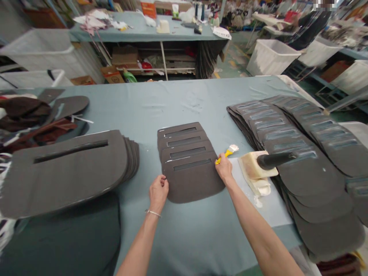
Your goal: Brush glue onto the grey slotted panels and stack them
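Several dark grey-brown panels (195,184) with rounded ends and slots lie overlapped like steps in the middle of the table. At the left edge of the front panel, my left hand (158,191) is closed, its fingertips pinching that edge. My right hand (224,168) grips a yellow-handled brush (228,153) whose bristles carry white paste, and it rests at the panel's right edge. Just right of it stands a cream-coloured container (251,165) with a thick black handle or tube across its top. White paste (262,188) is smeared below it on a pale sheet (274,214).
A stack of slotted panels (77,165) lies on the left. Fanned panels (304,165) with shiny wet-looking slots cover the right side. The blue-green table (184,97) reaches back towards a second table (138,34). White bins (271,57) and a person in dark clothing (312,25) are behind.
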Tool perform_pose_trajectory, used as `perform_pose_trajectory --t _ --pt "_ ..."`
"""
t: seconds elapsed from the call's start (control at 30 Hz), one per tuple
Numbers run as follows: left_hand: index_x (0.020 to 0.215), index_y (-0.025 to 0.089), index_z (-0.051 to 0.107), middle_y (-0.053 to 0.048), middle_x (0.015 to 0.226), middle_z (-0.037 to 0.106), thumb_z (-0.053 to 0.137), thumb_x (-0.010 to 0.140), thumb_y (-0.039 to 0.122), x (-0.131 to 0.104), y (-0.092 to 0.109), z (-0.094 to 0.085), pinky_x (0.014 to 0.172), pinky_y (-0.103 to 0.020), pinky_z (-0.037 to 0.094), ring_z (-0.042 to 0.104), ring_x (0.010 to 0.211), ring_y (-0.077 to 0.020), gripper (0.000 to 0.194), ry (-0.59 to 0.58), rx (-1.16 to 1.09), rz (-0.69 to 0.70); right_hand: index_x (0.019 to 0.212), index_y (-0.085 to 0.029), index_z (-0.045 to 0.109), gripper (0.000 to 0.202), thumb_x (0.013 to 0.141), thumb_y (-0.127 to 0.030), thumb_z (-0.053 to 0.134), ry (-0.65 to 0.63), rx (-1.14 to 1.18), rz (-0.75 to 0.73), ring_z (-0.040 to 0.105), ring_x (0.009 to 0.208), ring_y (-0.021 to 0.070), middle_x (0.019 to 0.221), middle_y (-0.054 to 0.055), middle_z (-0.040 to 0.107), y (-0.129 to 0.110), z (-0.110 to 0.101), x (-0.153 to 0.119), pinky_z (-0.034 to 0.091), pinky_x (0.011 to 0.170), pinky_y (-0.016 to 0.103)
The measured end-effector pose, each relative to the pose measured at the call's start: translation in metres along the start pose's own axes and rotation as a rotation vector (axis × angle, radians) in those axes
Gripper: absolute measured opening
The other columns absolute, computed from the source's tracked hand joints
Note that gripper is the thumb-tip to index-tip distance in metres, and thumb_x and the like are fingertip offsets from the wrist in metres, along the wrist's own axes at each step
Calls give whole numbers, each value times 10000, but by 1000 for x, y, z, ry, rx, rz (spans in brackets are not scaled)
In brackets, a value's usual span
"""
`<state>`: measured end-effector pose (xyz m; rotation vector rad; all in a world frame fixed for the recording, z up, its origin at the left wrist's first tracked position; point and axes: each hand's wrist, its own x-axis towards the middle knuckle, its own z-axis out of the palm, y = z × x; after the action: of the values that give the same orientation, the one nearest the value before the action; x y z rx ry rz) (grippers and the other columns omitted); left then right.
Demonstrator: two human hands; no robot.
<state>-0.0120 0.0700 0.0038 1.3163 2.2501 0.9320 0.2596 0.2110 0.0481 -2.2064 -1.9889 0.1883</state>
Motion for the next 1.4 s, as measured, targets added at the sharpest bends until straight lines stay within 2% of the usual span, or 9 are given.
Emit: perform_pose_trajectory --t 0.23,0.4,0.53,0.73,0.87,0.93,1.07,1.2,1.4 --pt "1088 220 610 -84 1009 567 407 868 264 -36 -8 -48 876 -340 423 542 968 -191 303 117 102 -39 1031 -133 540 247 822 -259 504 208 -57 -182 467 856 207 870 89 534 11 -5 -7 320 681 283" --pt "1253 171 496 -179 1228 486 496 838 332 -107 -66 -120 923 -511 360 431 1151 -328 445 449 502 -341 911 -182 566 243 810 -384 477 397 132 -283 515 717 239 757 89 541 16 7 -31 316 584 313" --pt "998 182 626 -113 964 605 474 859 394 -132 -107 -153 864 -398 429 547 950 -241 296 376 261 -270 818 -206 530 254 824 -455 477 316 291 -438 526 647 217 710 68 552 -29 10 -85 337 575 305" --pt "901 196 636 -51 857 621 411 896 405 -131 -83 -138 744 -279 461 583 792 -156 307 366 74 -214 827 -209 478 249 857 -456 473 -240 673 -714 548 690 151 795 30 587 -144 19 -196 404 663 250" --pt "1002 226 634 -66 929 637 386 905 396 -143 -53 -120 811 -313 466 594 870 -171 316 118 -26 -100 851 -219 441 171 810 -370 510 -406 760 -677 532 681 150 779 7 568 -188 29 -234 401 649 244" --pt "1107 244 601 -87 1056 624 411 894 399 -145 -56 -124 924 -384 424 558 1029 -209 325 116 66 -97 829 -227 426 77 802 -285 468 -411 769 -618 495 611 139 703 -17 522 -192 32 -237 376 600 231" --pt "1236 158 493 -184 1278 479 529 810 469 -136 -91 -150 960 -510 358 403 1212 -326 529 458 439 -435 818 -226 432 119 746 -143 385 -398 767 -612 480 623 138 707 -8 499 -181 38 -228 355 589 221" --pt "1073 178 566 -147 1208 504 509 814 460 -131 -117 -161 822 -430 425 471 1093 -300 387 350 556 -415 814 -223 438 185 692 -97 378 -354 688 -619 461 633 137 713 -8 469 -168 42 -227 344 596 216" --pt "832 208 552 -52 834 582 461 840 453 -131 -109 -149 695 -319 423 561 769 -204 261 313 419 -293 831 -222 457 213 733 -74 340 -221 625 -536 464 636 137 730 -1 467 -131 33 -210 342 610 218"
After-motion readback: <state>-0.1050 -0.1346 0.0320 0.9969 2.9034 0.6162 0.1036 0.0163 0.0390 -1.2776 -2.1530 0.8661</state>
